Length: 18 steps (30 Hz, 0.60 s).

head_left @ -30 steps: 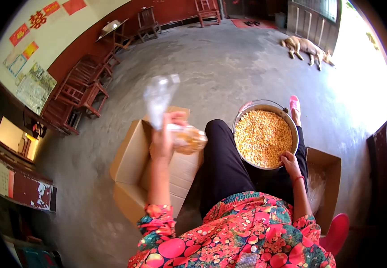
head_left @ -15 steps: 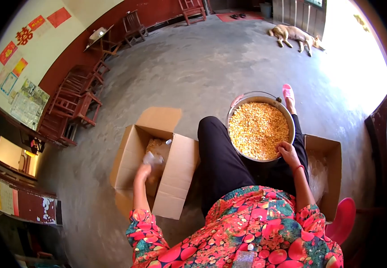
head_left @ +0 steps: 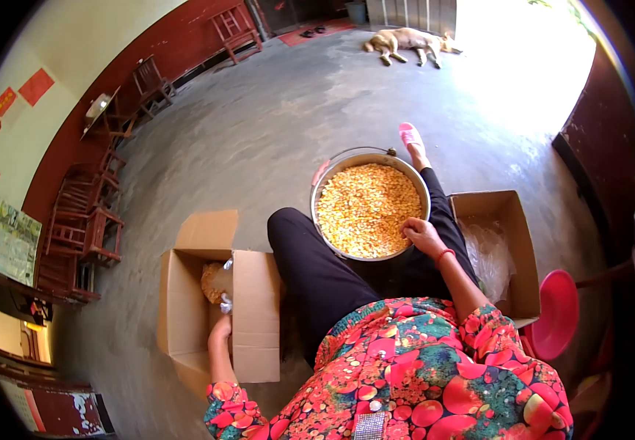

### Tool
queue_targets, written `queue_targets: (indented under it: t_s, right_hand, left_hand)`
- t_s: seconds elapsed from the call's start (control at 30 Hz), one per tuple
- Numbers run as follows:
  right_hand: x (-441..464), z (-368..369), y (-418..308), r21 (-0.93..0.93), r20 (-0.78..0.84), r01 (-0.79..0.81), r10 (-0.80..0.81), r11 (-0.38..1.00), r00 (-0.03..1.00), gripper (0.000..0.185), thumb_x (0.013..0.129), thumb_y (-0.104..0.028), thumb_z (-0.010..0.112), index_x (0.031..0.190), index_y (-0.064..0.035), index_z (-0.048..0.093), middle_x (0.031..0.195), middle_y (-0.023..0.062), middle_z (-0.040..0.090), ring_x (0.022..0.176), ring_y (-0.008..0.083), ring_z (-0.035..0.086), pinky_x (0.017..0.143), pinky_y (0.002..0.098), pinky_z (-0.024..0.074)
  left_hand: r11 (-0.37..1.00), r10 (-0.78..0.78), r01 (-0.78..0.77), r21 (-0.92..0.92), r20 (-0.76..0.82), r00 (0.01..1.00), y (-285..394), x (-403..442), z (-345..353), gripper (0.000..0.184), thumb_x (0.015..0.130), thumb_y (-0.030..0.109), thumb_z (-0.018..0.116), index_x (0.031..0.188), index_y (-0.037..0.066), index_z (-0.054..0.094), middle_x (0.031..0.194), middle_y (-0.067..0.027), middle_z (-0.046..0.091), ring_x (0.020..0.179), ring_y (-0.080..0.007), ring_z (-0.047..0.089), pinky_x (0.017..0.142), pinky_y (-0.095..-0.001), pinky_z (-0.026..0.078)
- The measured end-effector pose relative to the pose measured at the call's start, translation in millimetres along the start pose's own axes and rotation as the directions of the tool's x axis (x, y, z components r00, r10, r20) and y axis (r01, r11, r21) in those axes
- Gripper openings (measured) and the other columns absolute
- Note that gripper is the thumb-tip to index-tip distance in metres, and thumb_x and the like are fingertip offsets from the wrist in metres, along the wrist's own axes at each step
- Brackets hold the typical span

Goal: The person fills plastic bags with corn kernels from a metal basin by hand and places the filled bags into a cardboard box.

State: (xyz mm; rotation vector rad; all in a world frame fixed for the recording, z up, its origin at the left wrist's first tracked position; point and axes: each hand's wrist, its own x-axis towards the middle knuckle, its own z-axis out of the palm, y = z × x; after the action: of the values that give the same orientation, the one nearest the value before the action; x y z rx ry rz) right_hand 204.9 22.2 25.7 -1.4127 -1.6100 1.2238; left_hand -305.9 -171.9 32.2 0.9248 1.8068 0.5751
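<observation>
My left hand [head_left: 220, 331] is inside the open cardboard box [head_left: 256, 330] at the left, just below the twisted top of a clear plastic bag [head_left: 225, 302]; its fingers are mostly hidden. A filled bag of yellow grains [head_left: 213, 282] lies in that box. My right hand [head_left: 421, 235] rests at the lower right rim of a metal bucket [head_left: 319, 192], its fingers pinched together over the yellow corn kernels [head_left: 369, 209]. Whatever those fingers hold is too small to make out. The bucket sits between the legs.
A second cardboard box [head_left: 524, 242] at the right holds clear plastic bags [head_left: 487, 257]. Beside it is a pink plastic basin [head_left: 554, 315]. A dog [head_left: 413, 42] lies on the floor near the doorway. Wooden chairs [head_left: 75, 235] line the left wall.
My left hand has carried a filled bag down from the air into the left box and moved lower there. My right hand stays at the bucket. The view has turned right.
</observation>
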Motion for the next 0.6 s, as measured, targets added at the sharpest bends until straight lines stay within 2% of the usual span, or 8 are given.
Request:
queue_targets:
  t_s: [0.07, 0.17, 0.23, 0.27, 0.33, 0.37, 0.5, 0.6]
  right_hand:
    - [2.6, 0.6, 4.1, -0.004, -0.005, -0.014, 0.014, 1.000, 1.000, 0.014, 0.073, -0.010, 0.046, 0.077, -0.0017, 0.057, 0.062, 0.0045, 0.055, 0.049, 0.0118, 0.053, 0.048, 0.0237, 0.0444]
    - [1.9, 0.0, 4.2, 0.019, -0.006, -0.006, 0.007, 1.000, 1.000, 0.013, 0.073, -0.010, 0.046, 0.076, -0.0017, 0.056, 0.063, 0.0045, 0.055, 0.050, 0.0117, 0.054, 0.048, 0.0237, 0.0444]
    - [-0.5, 0.5, 1.6, 0.012, -0.009, -0.023, 0.023, 1.000, 1.000, 0.013, 0.073, -0.010, 0.046, 0.075, -0.0018, 0.056, 0.063, 0.0045, 0.055, 0.050, 0.0115, 0.054, 0.048, 0.0237, 0.0444]
    - [-0.9, 0.7, 0.4, -0.005, -0.011, -0.020, 0.020, 1.000, 1.000, 0.013, 0.073, -0.010, 0.046, 0.075, -0.0019, 0.056, 0.063, 0.0044, 0.055, 0.050, 0.0114, 0.054, 0.048, 0.0238, 0.0444]
    - [-0.4, 0.0, -2.8, -0.025, -0.012, -0.032, 0.032, 0.999, 0.999, 0.012, 0.072, -0.010, 0.047, 0.075, -0.0024, 0.056, 0.062, 0.0043, 0.055, 0.050, 0.0114, 0.054, 0.049, 0.0240, 0.0445]
    - [0.0, -0.3, -3.2, -0.026, -0.014, -0.029, 0.029, 0.999, 0.999, 0.012, 0.072, -0.010, 0.047, 0.075, -0.0024, 0.056, 0.062, 0.0043, 0.055, 0.050, 0.0114, 0.054, 0.049, 0.0240, 0.0445]
    - [-0.8, -1.7, -0.6, -0.030, -0.011, -0.025, 0.024, 0.999, 1.000, 0.013, 0.072, -0.008, 0.046, 0.075, -0.0021, 0.056, 0.062, 0.0039, 0.055, 0.050, 0.0109, 0.054, 0.049, 0.0233, 0.0444]
    - [-1.9, -3.7, -1.0, 0.023, 0.003, 0.005, -0.005, 1.000, 1.000, 0.013, 0.073, -0.007, 0.045, 0.076, -0.0010, 0.056, 0.064, 0.0039, 0.055, 0.051, 0.0110, 0.054, 0.049, 0.0232, 0.0444]
  left_hand:
    - [0.994, 0.005, 0.001, -0.112, 0.055, 0.998, -24.6, 13.3, -9.4, 0.042, 0.082, 0.028, 0.041, 0.113, 0.001, 0.040, 0.110, -0.0105, 0.047, 0.092, -0.0178, 0.044, 0.079, -0.0303, 0.037]
    - [0.901, 0.186, -0.165, 0.400, -0.013, 0.982, -49.4, 41.7, -29.8, 0.041, 0.083, 0.027, 0.038, 0.115, 0.001, 0.038, 0.108, -0.0125, 0.047, 0.095, -0.0201, 0.043, 0.083, -0.0311, 0.035]
    - [0.861, 0.339, -0.130, 0.492, -0.365, 0.867, -5.7, 23.1, -23.9, 0.038, 0.082, 0.020, 0.040, 0.115, 0.001, 0.036, 0.101, -0.0161, 0.051, 0.095, -0.0221, 0.045, 0.086, -0.0312, 0.032]
    - [0.861, 0.341, -0.134, 0.492, -0.361, 0.868, 17.8, 15.5, -14.2, 0.038, 0.082, 0.020, 0.040, 0.115, 0.001, 0.036, 0.101, -0.0161, 0.051, 0.095, -0.0221, 0.045, 0.086, -0.0312, 0.032]
    - [0.616, 0.773, -0.322, 0.719, -0.473, 0.423, 50.6, 8.1, 2.2, 0.033, 0.077, 0.012, 0.046, 0.108, 0.000, 0.043, 0.095, -0.0178, 0.053, 0.089, -0.0212, 0.049, 0.082, -0.0324, 0.036]
    - [0.575, 0.808, -0.345, 0.742, -0.447, 0.384, 53.3, 6.1, 6.4, 0.032, 0.077, 0.012, 0.046, 0.107, 0.000, 0.044, 0.095, -0.0174, 0.053, 0.089, -0.0208, 0.049, 0.082, -0.0322, 0.036]
    - [0.800, 0.389, -0.230, 0.555, -0.188, 0.902, 24.9, 9.1, 11.1, 0.028, 0.076, 0.009, 0.047, 0.103, 0.000, 0.046, 0.093, -0.0157, 0.054, 0.086, -0.0194, 0.050, 0.079, -0.0313, 0.037]
    - [0.871, 0.174, -0.144, 0.470, -0.020, 0.985, 16.3, 8.1, 10.7, 0.026, 0.076, 0.007, 0.047, 0.100, 0.000, 0.048, 0.091, -0.0144, 0.055, 0.085, -0.0184, 0.050, 0.077, -0.0307, 0.039]
